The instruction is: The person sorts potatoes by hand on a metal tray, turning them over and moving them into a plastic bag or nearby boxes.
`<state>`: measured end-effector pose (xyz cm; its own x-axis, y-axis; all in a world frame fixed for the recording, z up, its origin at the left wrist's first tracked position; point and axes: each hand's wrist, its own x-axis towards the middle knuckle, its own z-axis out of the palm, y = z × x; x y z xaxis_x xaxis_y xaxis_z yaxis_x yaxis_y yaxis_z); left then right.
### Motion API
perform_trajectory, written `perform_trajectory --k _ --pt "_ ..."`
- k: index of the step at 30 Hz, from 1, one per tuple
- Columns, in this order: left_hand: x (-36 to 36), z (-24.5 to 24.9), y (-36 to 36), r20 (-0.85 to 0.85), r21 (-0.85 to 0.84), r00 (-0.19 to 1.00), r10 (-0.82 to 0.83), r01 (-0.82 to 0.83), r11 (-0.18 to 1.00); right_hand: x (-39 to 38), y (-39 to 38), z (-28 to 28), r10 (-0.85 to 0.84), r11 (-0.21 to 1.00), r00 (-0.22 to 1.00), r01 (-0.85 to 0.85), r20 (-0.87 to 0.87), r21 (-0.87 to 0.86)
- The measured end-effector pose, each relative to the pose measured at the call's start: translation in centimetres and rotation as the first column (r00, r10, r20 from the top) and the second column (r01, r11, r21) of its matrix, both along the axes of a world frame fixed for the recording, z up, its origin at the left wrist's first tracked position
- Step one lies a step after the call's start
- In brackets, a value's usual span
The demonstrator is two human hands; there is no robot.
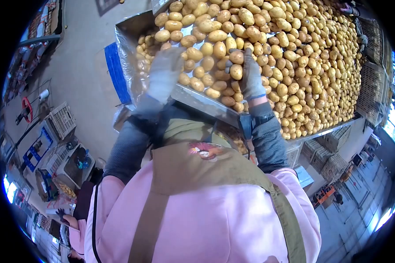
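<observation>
Potatoes (311,65) lie in a thick layer on a metal sorting table (206,103). My right hand (251,76), in a pale grey glove, is closed round a pair of potatoes (236,72), with dark fingertips showing at their left side. My left hand (166,72), gloved as well, is smeared by motion over the table's left end, beside the potatoes and the clear plastic lining (129,57). Its fingers are too blurred to make out.
A blue crate or panel (116,72) stands by the table's left end. Stacked crates (373,87) line the far right, and more crates (324,155) sit below the table's edge. At lower left, another person's dark-gloved hand (66,216) shows near a white bin (77,164).
</observation>
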<state>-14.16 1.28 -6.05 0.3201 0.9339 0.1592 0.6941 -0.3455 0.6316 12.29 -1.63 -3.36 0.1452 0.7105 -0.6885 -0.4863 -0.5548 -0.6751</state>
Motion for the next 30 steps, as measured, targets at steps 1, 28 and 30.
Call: perform_trajectory --k 1,28,30 --pt "1.1 0.2 0.6 -0.132 -0.045 0.987 -0.089 0.084 0.995 -0.5 -0.7 0.5 0.009 1.000 0.998 -0.009 -0.062 0.004" --pt "1.1 1.1 -5.9 -0.177 -0.209 0.972 -0.153 0.115 0.971 -5.6 -0.2 -0.6 0.451 0.743 0.302 -0.649 0.840 -0.165" --pt "1.6 0.9 -5.1 -0.249 -0.200 0.965 -0.082 0.031 0.979 -5.1 -1.0 0.7 0.356 0.818 0.594 -0.572 0.721 0.067"
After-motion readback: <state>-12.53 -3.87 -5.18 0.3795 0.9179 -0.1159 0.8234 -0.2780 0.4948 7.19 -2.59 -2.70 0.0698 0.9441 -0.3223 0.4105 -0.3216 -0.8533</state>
